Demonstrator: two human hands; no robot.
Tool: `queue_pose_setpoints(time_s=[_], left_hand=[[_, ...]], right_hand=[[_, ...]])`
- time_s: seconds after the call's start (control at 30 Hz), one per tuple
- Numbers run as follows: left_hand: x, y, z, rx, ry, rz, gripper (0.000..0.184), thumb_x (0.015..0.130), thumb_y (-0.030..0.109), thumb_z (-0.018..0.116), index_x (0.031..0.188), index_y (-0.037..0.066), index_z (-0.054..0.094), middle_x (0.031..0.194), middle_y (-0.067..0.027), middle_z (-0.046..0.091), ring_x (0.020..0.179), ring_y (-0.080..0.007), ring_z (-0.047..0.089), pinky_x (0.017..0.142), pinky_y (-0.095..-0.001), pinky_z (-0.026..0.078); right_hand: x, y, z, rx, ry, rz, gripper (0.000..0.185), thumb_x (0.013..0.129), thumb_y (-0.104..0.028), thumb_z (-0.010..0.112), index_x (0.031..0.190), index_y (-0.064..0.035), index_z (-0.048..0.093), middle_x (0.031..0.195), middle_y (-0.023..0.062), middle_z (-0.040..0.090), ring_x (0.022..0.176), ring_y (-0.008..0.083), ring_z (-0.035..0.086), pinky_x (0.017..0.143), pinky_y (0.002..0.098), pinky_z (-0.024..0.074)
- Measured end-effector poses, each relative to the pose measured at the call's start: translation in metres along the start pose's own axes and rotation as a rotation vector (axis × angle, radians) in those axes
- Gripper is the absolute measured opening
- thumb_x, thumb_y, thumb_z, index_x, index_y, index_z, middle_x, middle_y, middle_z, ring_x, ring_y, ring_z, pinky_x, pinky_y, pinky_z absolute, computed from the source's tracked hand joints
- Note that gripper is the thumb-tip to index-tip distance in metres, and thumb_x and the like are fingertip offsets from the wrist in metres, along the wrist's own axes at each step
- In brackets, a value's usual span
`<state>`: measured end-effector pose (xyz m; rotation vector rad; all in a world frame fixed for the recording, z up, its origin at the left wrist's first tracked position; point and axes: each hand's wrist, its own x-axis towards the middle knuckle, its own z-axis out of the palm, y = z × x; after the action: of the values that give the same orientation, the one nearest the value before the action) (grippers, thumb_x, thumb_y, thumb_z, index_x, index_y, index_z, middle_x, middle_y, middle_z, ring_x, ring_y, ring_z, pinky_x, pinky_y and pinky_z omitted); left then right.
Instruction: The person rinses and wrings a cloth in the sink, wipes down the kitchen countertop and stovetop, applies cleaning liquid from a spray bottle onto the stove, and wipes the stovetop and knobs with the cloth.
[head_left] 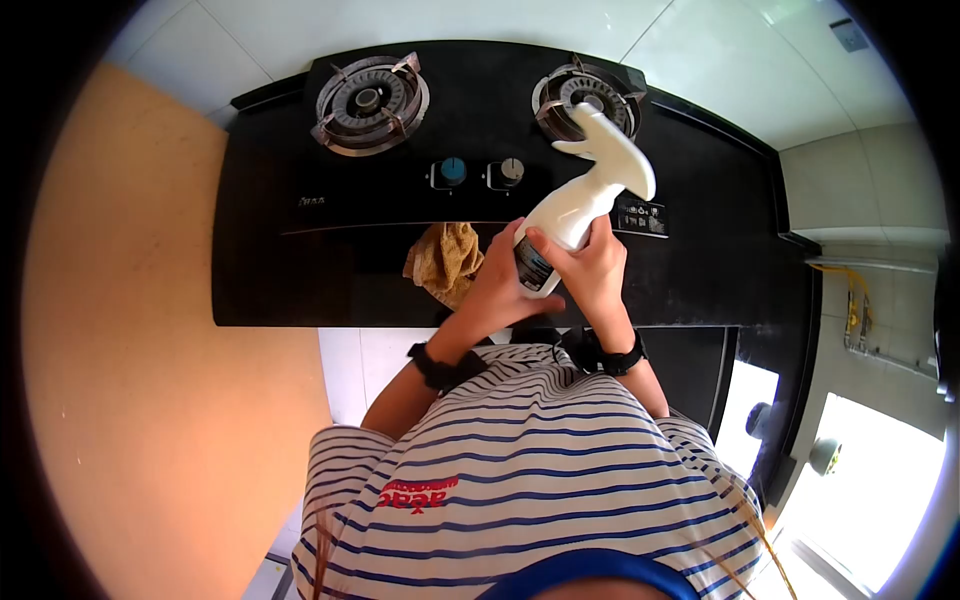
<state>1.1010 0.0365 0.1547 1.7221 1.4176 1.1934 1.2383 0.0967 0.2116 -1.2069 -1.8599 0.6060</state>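
A white spray bottle with a trigger head is held between both my hands, tilted so its head points away over the right side of the stove. My left hand wraps the lower part of the bottle near its dark label. Higher up, my right hand grips the body from the other side, thumb across the front. A crumpled brown cloth lies on the black counter just left of my left hand. Behind the bottle is the black gas stove.
Two burners sit on the stove, the left burner and the right burner, partly behind the spray head. A blue knob and a grey knob are at its front. A wooden panel stands left; a pipe runs right.
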Motion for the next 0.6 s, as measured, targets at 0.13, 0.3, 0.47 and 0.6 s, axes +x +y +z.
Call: queue_pose_setpoints(time_s=[0.13,0.3,0.47,0.6], left_hand=[[-0.003,-0.017,0.02,-0.192,0.011,-0.1,0.105,0.064,0.026,0.087,0.136,-0.003,0.017,0.129,-0.0211,0.046,0.12,-0.0345,0.051,0.101,-0.039,0.041],[-0.012,-0.038,0.035,-0.266,-0.19,-0.215,0.114,0.061,0.029,0.089,0.14,-0.001,0.012,0.13,-0.0227,0.045,0.122,-0.0329,0.05,0.103,-0.0385,0.04],[-0.011,-0.076,0.039,-0.308,-0.443,-0.31,0.126,0.06,0.037,0.09,0.144,-0.002,0.005,0.134,-0.023,0.041,0.129,-0.0322,0.044,0.106,-0.0377,0.037],[-0.018,-0.084,0.052,-0.352,-0.474,-0.331,0.128,0.061,0.039,0.09,0.143,-0.005,0.003,0.136,-0.0234,0.04,0.13,-0.0311,0.043,0.107,-0.0361,0.036]], right_hand=[[-0.005,0.009,0.001,0.068,-0.182,-0.158,0.072,0.076,-0.038,0.08,0.125,0.0042,0.049,0.097,0.019,0.067,0.087,0.0302,0.068,0.076,0.036,0.0534],[0.014,0.032,0.012,0.667,-0.302,0.096,0.069,0.08,-0.024,0.077,0.135,0.0019,0.044,0.113,0.01,0.062,0.105,0.0153,0.056,0.091,0.0315,0.0449],[0.015,0.044,0.035,0.769,-0.512,0.225,0.059,0.082,-0.011,0.073,0.133,-0.0019,0.045,0.115,0.0081,0.059,0.102,0.0147,0.061,0.087,0.0312,0.0488],[0.009,0.053,0.035,0.728,-0.564,0.283,0.064,0.081,-0.008,0.071,0.137,-0.0035,0.04,0.103,0.0086,0.061,0.096,0.0183,0.064,0.082,0.0321,0.0518]])
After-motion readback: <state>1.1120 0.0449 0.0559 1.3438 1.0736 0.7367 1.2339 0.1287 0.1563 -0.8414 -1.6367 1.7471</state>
